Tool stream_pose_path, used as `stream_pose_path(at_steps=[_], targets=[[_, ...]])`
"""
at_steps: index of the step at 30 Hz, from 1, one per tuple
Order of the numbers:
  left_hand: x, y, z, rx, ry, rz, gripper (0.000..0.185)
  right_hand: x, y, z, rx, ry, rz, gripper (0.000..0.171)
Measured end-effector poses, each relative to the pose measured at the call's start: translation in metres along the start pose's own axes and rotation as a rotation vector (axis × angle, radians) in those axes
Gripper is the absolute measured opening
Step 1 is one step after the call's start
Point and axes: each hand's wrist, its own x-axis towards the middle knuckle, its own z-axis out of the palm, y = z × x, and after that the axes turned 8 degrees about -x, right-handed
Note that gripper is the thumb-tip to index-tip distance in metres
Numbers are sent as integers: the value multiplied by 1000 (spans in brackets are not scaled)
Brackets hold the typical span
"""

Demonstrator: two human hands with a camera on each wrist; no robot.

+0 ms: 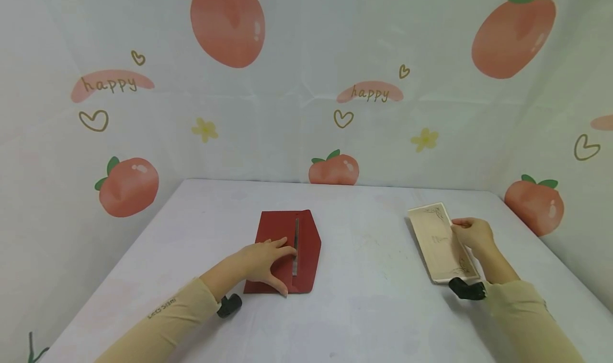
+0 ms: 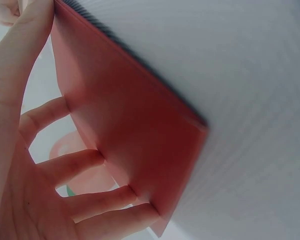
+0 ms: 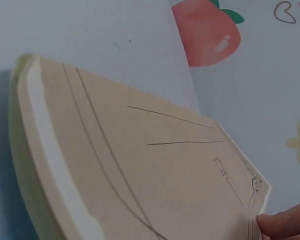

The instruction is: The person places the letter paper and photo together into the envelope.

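A red envelope (image 1: 308, 246) lies on the white table, its pointed flap toward the right and a narrow grey strip (image 1: 295, 246) along it. Spread over the envelope, my left hand (image 1: 263, 262) rests its fingertips on the red surface, with the thumb near the front edge. In the left wrist view the fingers (image 2: 75, 165) are nearly straight against the red envelope (image 2: 130, 125). At the right, my right hand (image 1: 476, 235) pinches the right edge of a beige card (image 1: 438, 240), which has ornate corners. That card (image 3: 120, 150) is tilted, with faint lettering and dark lines on its face.
Behind the table (image 1: 364, 310) hangs a white cloth (image 1: 287, 113) printed with peaches, hearts and flowers. Black wrist cameras stick out below both wrists, the right one (image 1: 466, 289) close to the card's near corner.
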Motion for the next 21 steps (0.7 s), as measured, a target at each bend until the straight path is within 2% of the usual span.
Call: stream_pose_path(at_steps=[10, 21], targets=[[0, -1, 1, -5, 7, 8, 83, 1, -8, 7, 55, -21, -74, 37], [-2, 0, 0, -16, 5, 3, 82, 0, -21, 14, 84, -41, -94, 38]])
